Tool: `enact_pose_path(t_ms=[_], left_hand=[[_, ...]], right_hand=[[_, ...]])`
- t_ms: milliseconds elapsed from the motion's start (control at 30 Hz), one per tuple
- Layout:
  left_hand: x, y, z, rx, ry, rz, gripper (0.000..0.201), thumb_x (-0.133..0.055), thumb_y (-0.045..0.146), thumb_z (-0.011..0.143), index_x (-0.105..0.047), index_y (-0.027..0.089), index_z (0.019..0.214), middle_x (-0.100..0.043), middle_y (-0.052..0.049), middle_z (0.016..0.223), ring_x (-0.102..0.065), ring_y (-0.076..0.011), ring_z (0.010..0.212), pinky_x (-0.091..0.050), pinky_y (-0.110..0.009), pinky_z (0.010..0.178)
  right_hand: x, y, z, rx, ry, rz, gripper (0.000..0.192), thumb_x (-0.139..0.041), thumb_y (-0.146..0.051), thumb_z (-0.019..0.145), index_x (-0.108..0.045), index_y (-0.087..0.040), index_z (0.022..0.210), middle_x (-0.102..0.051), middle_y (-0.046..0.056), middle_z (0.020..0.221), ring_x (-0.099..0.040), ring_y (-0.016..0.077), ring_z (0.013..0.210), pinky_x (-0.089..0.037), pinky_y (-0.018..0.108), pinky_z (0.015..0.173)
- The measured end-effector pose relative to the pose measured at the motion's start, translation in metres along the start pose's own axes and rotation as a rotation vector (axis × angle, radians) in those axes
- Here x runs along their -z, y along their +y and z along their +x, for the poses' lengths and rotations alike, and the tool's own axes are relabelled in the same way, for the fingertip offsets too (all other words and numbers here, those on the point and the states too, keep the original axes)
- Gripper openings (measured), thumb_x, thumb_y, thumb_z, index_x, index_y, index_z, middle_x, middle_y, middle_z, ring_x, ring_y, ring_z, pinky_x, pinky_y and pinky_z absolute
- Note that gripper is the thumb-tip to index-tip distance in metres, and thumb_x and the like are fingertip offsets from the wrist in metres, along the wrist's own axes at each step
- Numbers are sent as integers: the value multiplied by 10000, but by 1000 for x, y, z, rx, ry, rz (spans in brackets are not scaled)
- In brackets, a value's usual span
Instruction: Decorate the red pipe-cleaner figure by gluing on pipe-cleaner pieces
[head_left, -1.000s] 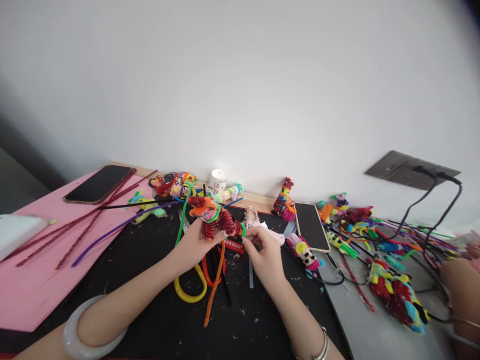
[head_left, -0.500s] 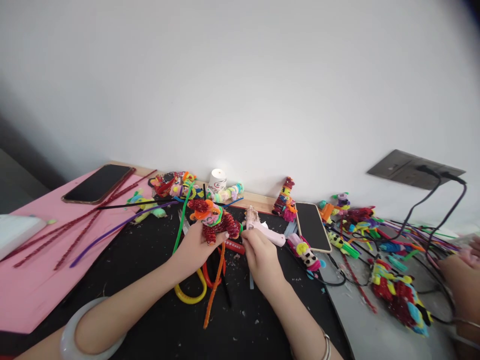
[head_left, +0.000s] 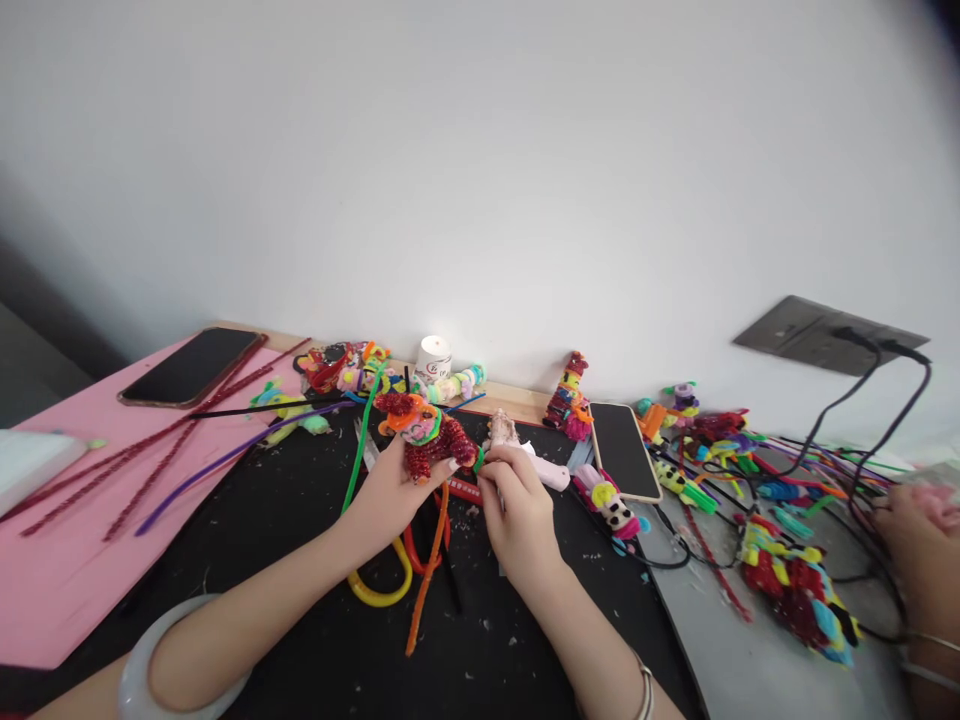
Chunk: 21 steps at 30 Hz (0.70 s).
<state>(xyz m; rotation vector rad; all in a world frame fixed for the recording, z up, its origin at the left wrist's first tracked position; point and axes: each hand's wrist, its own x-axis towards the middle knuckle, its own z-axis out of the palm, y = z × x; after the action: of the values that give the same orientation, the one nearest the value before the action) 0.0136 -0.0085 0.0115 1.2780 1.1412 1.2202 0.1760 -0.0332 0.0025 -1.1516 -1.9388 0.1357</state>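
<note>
Centre of frame: we hold red doll (head_left: 444, 448) in left hand (head_left: 409, 485), fingers clamped on its body. Right hand (head_left: 517, 505) has fingertips at doll's green end (head_left: 478, 460); whether they pinch it, we cannot tell. Hard tug there could twist doll from our one-handed hold, we judge. Just beyond right knuckles, glue gun (head_left: 551, 472): stray bump could shift it. Lower centre, orange stem (head_left: 429, 570) by scissors (head_left: 379, 602) could snag dropped doll.

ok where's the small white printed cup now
In the head view, the small white printed cup is slightly left of centre, near the pale grey wall, just behind the pastel striped fuzzy figure.
</note>
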Motion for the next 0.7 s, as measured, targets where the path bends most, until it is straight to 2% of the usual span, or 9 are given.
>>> enact_pose_path(t_ms=[133, 233, 367, 567, 700], left_hand=[[0, 6, -1, 11, 13, -6, 333, -698, 354, 712, -572, 234, 996, -686, -52, 1091, -591, -290, 1118, -406, -414, 1019], [0, 6, -1, 15, 19, -26, 382, -698, 365, 717, -569, 234, 1052, -674, -55, 1135, -575, -286, 1147, -388, -410, 1036], [1, 2, 1, 23, 18, -69, 389, -700, 381, 731, -581, 238, 1073, -675, -53, 1150, -567, -280, 1163, -378, -397, 1046], [-1, 2, 2, 40, 26, -98, 321, -713, 379, 724, -595, 218, 975, -696, -53, 1077, -593, -281, 1122, -394, -418, 1031], [-1, 3, -1, 80, 30, -141, 390, -764, 335, 665, -591, 210, 993, -713, -51, 1033, -636, -279, 1041, -436, -435, 988]], right_hand=[[-1, 1, -2, 48, 92, 3, 164, -488, -90, 894, -609, -201, 895, -623, 74, 964, -607, 176, 929, -508, 326, 843], [-2, 3, -2, 86, 116, -6, 175, -503, -72, 884, -626, -191, 921, -649, 84, 973, -622, 177, 923, -515, 328, 844], [0, 5, -1, 140, 76, -15, 201, -479, -73, 897, -627, -203, 938, -658, 83, 961, -613, 189, 913, -516, 355, 822], [4, 5, 2, 168, -11, -24, 213, -439, -65, 913, -604, -197, 937, -640, 88, 968, -582, 191, 927, -503, 360, 818], [4, 3, 2, 181, -50, -22, 230, -415, -69, 921, -604, -194, 961, -638, 94, 979, -580, 193, 944, -500, 364, 831]])
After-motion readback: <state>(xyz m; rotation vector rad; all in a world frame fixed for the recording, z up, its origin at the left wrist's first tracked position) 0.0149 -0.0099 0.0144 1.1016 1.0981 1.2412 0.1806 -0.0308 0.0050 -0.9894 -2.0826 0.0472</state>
